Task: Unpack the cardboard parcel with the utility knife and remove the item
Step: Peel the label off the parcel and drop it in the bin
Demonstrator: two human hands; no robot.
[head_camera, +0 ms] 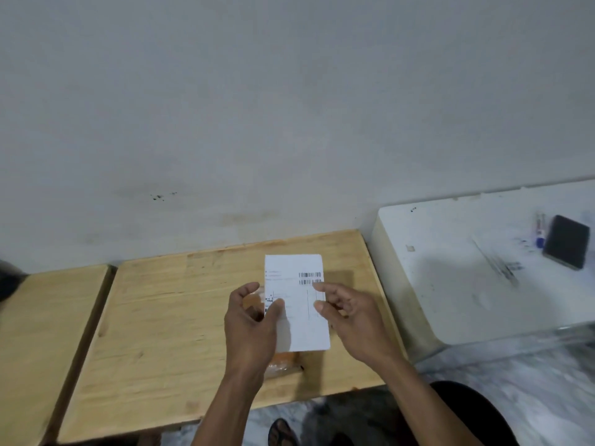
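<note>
The cardboard parcel is small and flat, with a white shipping label and barcodes covering its top. Brown tape-wrapped cardboard shows at its left and lower edges. It is over the middle of the wooden table. My left hand grips the parcel's left side, thumb on the label and fingers curled round the edge. My right hand holds the right edge, with index fingertip and thumb on the label. I see no utility knife.
A second wooden table adjoins on the left. To the right stands a lower white table with a black flat object and a pen. A wall runs close behind. A sandalled foot shows below the table edge.
</note>
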